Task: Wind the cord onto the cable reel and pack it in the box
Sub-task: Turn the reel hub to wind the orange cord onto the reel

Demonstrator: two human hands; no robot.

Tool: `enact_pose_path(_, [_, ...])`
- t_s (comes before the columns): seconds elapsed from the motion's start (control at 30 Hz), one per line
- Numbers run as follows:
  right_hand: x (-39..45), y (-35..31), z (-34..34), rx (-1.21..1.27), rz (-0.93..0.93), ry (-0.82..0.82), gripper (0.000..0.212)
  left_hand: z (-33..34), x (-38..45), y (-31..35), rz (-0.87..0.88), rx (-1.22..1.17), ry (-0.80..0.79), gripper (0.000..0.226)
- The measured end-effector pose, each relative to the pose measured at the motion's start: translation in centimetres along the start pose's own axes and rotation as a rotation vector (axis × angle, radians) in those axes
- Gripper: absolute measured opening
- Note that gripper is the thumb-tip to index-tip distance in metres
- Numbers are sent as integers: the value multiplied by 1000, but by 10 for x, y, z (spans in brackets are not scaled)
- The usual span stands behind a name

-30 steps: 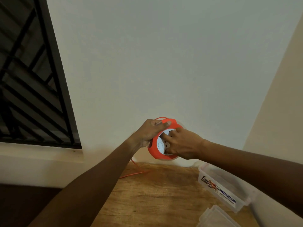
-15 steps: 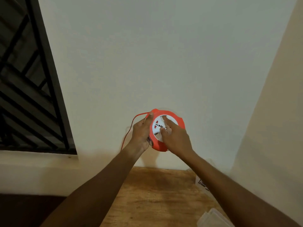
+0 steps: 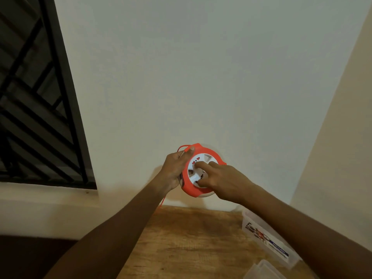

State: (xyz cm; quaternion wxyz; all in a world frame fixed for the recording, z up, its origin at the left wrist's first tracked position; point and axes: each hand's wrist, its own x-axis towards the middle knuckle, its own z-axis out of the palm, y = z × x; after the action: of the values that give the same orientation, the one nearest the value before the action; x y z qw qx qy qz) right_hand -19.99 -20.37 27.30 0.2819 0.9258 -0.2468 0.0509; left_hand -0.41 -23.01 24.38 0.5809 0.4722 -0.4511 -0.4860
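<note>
Orange reel [image 3: 198,174] held up before wall, above wood table [image 3: 187,244]. My left hand [image 3: 175,170] grips rim, fingers curled round it, cord [image 3: 182,148] passing over thumb and trailing down toward table. My right hand [image 3: 219,178] has fingers hooked in white hub. Winding step under way, I judge. Next: turn hub, feed slack evenly. Clear box [image 3: 267,240] waits at right.
</note>
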Motion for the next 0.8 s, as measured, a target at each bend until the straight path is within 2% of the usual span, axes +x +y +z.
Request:
enact_pose_path(0.07, [0, 5, -4, -31, -95, -25, 56, 0, 0, 0, 3, 56, -43, 33])
enact_pose_path(0.23, [-4, 14, -8, -126, -205, -65, 59, -3, 1, 5, -11, 129, -146, 58])
enact_pose_path(0.43, [-3, 16, -11, -79, -131, -53, 80, -9, 3, 8, -2, 225, -216, 50])
enact_pose_path(0.53, [-2, 12, -13, -121, -211, -103, 73, -11, 3, 4, -13, 245, -221, 39])
enact_pose_path(0.7, [1, 7, -17, -173, -317, -200, 64, -9, 2, 5, -27, 280, -249, 45])
enact_pose_path(0.8, [2, 1, -14, -207, -310, -231, 62, -9, 2, 4, -24, 289, -262, 47])
